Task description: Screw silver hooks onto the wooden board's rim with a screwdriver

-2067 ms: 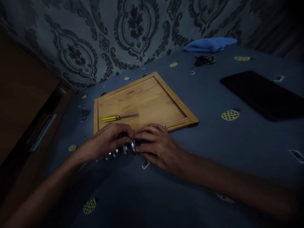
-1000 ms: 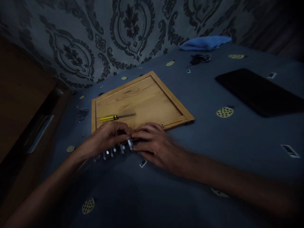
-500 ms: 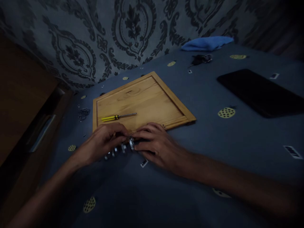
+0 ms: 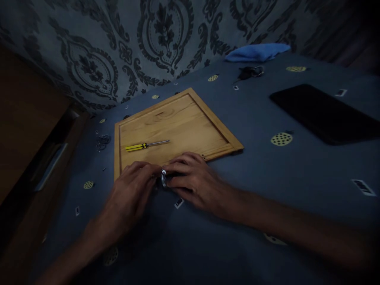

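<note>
A framed wooden board [image 4: 175, 124] lies flat, and both my hands work at its near edge. At that edge a small, shiny, curved metal piece [image 4: 163, 179] sticks out toward me. My right hand [image 4: 192, 180] is closed at the piece's right side, its thumb and fingertips against it. From the left, my left hand [image 4: 133, 188] brings its fingertips together right at the top of the piece. Whatever is between them is hidden. A yellow-and-black screwdriver [image 4: 147, 145] rests on the board, just beyond my left hand.
Patterned blue cloth [image 4: 225, 245] covers the surface. A dark flat slab [image 4: 323, 114] lies at the right. At the back are a blue cloth [image 4: 258, 52] and a dark tangled item [image 4: 249, 73]. Left of the board lies a small heap of metal bits [image 4: 103, 142].
My left hand has turned and come lower, nearer the metal piece, now covering the other shiny pieces seen earlier in the row. My right hand stays in place.
</note>
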A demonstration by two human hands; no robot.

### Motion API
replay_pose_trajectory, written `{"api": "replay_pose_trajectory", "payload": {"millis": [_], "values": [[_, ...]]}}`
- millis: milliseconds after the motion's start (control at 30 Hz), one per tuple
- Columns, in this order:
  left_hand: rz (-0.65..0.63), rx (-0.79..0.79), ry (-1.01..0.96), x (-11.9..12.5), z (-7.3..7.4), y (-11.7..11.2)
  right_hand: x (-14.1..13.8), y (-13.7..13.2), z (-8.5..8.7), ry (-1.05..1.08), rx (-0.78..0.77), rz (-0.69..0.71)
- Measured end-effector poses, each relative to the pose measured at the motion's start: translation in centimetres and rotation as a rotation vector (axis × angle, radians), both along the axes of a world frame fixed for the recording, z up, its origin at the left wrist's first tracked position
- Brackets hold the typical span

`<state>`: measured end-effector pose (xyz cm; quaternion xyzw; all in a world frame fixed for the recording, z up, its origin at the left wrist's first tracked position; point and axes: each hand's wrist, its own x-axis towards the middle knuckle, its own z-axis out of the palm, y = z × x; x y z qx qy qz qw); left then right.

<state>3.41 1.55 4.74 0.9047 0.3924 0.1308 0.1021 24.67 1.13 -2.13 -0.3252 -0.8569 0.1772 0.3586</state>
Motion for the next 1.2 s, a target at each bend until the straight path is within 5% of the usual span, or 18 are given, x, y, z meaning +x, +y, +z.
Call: {"api": "replay_pose_trajectory", "payload": {"millis": [500,1200], "values": [[-0.003,0.094,-0.02,0.2,-0.9,0.3,0.0,-0.1,0.1,-0.013,-0.009,-0.008],[0.063,0.01,-0.09,-0.6,-1.5,0.5,0.1,0.0,0.0,0.013,0.037,0.003]]}}
